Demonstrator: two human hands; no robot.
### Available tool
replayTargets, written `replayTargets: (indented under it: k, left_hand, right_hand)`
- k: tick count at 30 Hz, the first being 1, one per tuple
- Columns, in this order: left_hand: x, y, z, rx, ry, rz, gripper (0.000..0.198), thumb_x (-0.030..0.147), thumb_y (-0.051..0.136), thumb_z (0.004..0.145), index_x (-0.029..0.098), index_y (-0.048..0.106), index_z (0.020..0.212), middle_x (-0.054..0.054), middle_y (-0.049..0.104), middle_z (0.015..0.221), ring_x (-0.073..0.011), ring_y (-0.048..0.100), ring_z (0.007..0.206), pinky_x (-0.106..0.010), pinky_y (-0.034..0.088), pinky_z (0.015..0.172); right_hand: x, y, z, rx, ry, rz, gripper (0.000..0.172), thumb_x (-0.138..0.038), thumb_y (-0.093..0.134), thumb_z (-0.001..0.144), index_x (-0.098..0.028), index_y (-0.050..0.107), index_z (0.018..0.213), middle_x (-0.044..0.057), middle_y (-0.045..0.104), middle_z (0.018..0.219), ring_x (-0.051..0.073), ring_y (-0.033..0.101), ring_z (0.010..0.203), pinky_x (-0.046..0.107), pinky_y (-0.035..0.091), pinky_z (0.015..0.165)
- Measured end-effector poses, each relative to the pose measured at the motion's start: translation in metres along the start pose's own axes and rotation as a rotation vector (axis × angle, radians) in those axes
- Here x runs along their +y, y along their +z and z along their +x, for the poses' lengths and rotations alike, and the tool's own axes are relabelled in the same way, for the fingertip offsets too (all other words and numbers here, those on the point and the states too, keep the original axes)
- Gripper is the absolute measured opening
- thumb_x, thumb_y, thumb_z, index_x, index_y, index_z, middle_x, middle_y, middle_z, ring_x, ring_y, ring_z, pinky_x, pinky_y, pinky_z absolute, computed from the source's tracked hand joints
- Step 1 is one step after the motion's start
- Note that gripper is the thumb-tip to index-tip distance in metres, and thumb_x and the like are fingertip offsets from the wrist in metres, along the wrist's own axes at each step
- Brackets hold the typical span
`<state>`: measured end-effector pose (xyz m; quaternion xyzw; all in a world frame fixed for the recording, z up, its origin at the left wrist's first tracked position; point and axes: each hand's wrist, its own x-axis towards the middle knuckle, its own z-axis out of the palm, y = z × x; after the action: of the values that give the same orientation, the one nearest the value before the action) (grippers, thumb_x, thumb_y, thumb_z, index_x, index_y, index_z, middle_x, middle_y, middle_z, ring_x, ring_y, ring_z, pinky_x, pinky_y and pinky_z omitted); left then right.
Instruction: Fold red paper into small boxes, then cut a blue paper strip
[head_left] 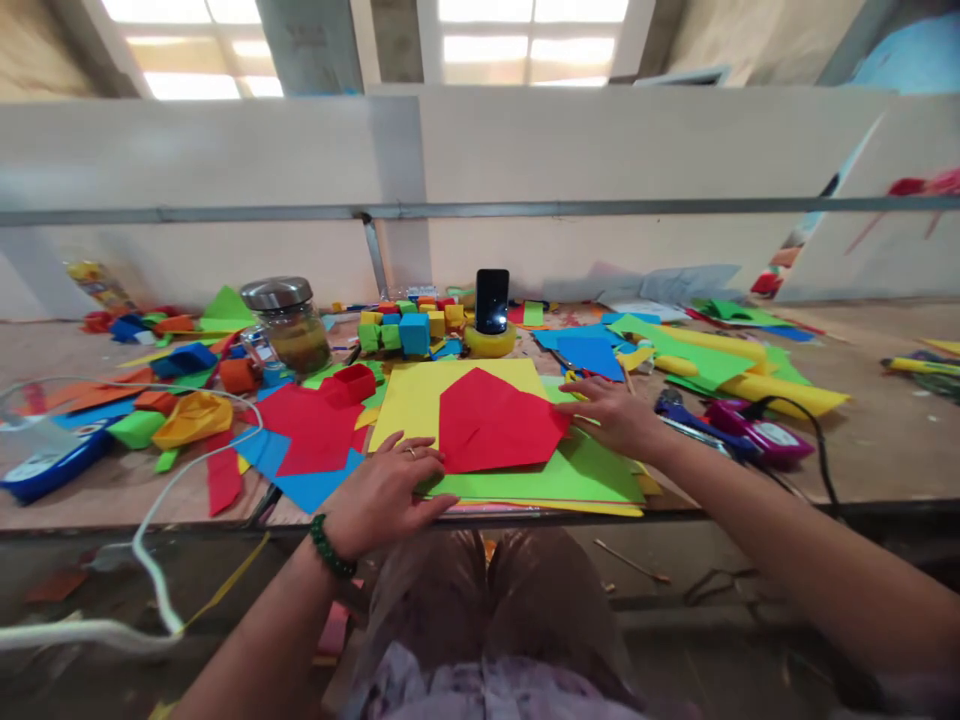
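The red folded paper sheet (pixel 495 420) is flanked by left hand (pixel 386 490) and right hand (pixel 611 412), fingers flat, released. Even pressure should be applied at both edges.

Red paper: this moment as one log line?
left hand: flat on paper stack | right hand: at red paper edge | both open

Wooden table (pixel 870 450), cluttered. Phone (pixel 492 298) stands upright at the back centre in a yellow tape roll (pixel 490 342). Just left of the phone: coloured cubes (pixel 409 325). Further left: glass jar (pixel 289 325) with a metal lid. In front of the phone, at the near edge: stack of coloured sheets (pixel 585 478). Front-left of the phone: red and blue paper scraps (pixel 311 440), then a white cable (pixel 161 500). Right of the phone: blue sheets (pixel 589 352), yellow rolls (pixel 750 385), purple glue gun (pixel 757 432). Far right: yellow marker (pixel 919 366).
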<state>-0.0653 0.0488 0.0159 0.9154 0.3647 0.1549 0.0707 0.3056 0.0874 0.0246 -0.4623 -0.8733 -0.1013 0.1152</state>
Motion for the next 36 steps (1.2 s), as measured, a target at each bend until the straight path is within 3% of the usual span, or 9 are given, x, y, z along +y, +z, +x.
replayTargets:
  k: [3, 6, 12, 17, 21, 23, 26, 32, 36]
  left_hand:
    - [0.001, 0.001, 0.002, 0.183, -0.089, 0.053, 0.029, 0.044, 0.055, 0.091, 0.019, 0.066, 0.1, -0.009, 0.068, 0.114, -0.0285, 0.056, 0.115, -0.051, 0.038, 0.101]
    - [0.021, 0.006, 0.004, 0.359, -0.135, 0.076, 0.035, 0.04, 0.05, 0.094, 0.013, 0.065, 0.111, -0.013, 0.067, 0.112, -0.0266, 0.058, 0.106, -0.046, 0.044, 0.094]
    - [0.055, 0.035, -0.001, 0.178, -0.152, 0.097, 0.043, 0.047, 0.051, 0.093, 0.015, 0.063, 0.119, -0.011, 0.066, 0.116, -0.0295, 0.056, 0.106, -0.049, 0.044, 0.092]
    - [0.043, 0.046, -0.015, 0.213, -0.102, 0.023, 0.047, 0.043, 0.055, 0.092, 0.012, 0.058, 0.126, -0.012, 0.06, 0.13, -0.0289, 0.051, 0.115, -0.047, 0.042, 0.099]
    - [0.038, 0.043, -0.02, 0.211, -0.091, -0.02, 0.051, 0.043, 0.06, 0.088, 0.011, 0.056, 0.128, -0.014, 0.059, 0.13, -0.0302, 0.05, 0.116, -0.048, 0.043, 0.099]
    - [0.038, 0.041, -0.021, 0.213, -0.094, -0.057, 0.051, 0.041, 0.062, 0.087, 0.012, 0.055, 0.128, -0.014, 0.06, 0.128, -0.0295, 0.05, 0.115, -0.048, 0.043, 0.1]
    - [0.037, 0.04, -0.024, 0.229, -0.106, -0.141, 0.049, 0.036, 0.063, 0.086, 0.013, 0.052, 0.128, -0.013, 0.061, 0.125, -0.0276, 0.051, 0.115, -0.046, 0.044, 0.099]
    - [0.035, 0.041, -0.029, 0.255, -0.079, -0.158, 0.036, 0.032, 0.063, 0.085, 0.016, 0.056, 0.117, -0.012, 0.059, 0.13, -0.0282, 0.049, 0.119, -0.046, 0.044, 0.101]
    - [0.035, 0.041, -0.028, 0.254, -0.092, -0.163, 0.05, 0.032, 0.063, 0.085, 0.013, 0.049, 0.129, -0.014, 0.06, 0.127, -0.0274, 0.049, 0.118, -0.044, 0.046, 0.099]
  right_hand:
    - [-0.018, -0.01, 0.002, 0.027, -0.122, -0.01, 0.025, -0.021, 0.049, 0.09, -0.023, 0.073, 0.093, 0.009, 0.069, 0.112, 0.026, 0.059, 0.109, 0.046, 0.045, 0.097]
    - [-0.056, -0.019, -0.001, 0.057, -0.249, -0.052, 0.02, -0.013, 0.053, 0.084, -0.019, 0.072, 0.086, 0.013, 0.067, 0.117, 0.03, 0.054, 0.116, 0.047, 0.043, 0.099]
    - [-0.121, -0.009, -0.003, -0.049, -0.368, 0.039, 0.017, -0.014, 0.057, 0.081, -0.013, 0.067, 0.094, 0.016, 0.069, 0.104, 0.029, 0.061, 0.1, 0.042, 0.049, 0.086]
    - [-0.1, -0.005, 0.012, -0.276, -0.212, 0.526, 0.021, -0.013, 0.054, 0.084, -0.019, 0.069, 0.098, 0.008, 0.069, 0.097, 0.019, 0.062, 0.091, 0.029, 0.048, 0.078]
    - [-0.074, -0.004, 0.032, -0.436, -0.064, 0.884, 0.021, -0.037, 0.06, 0.086, -0.018, 0.069, 0.086, 0.002, 0.067, 0.084, 0.016, 0.059, 0.078, 0.026, 0.044, 0.068]
    - [-0.069, 0.0, 0.041, -0.45, 0.044, 0.905, 0.037, -0.051, 0.06, 0.083, -0.017, 0.06, 0.068, -0.003, 0.054, 0.063, 0.012, 0.048, 0.06, 0.024, 0.035, 0.054]
    - [-0.069, 0.007, 0.049, -0.375, 0.161, 0.798, 0.049, -0.06, 0.061, 0.077, -0.018, 0.045, 0.057, -0.005, 0.039, 0.057, 0.009, 0.035, 0.055, 0.024, 0.025, 0.05]
    - [-0.073, 0.014, 0.053, -0.344, 0.218, 0.685, 0.046, -0.06, 0.059, 0.077, -0.019, 0.049, 0.059, -0.001, 0.05, 0.062, 0.013, 0.043, 0.06, 0.027, 0.029, 0.054]
    - [-0.073, 0.021, 0.052, -0.291, 0.253, 0.66, 0.043, -0.058, 0.06, 0.078, -0.019, 0.052, 0.062, 0.0, 0.055, 0.065, 0.015, 0.047, 0.063, 0.029, 0.032, 0.057]
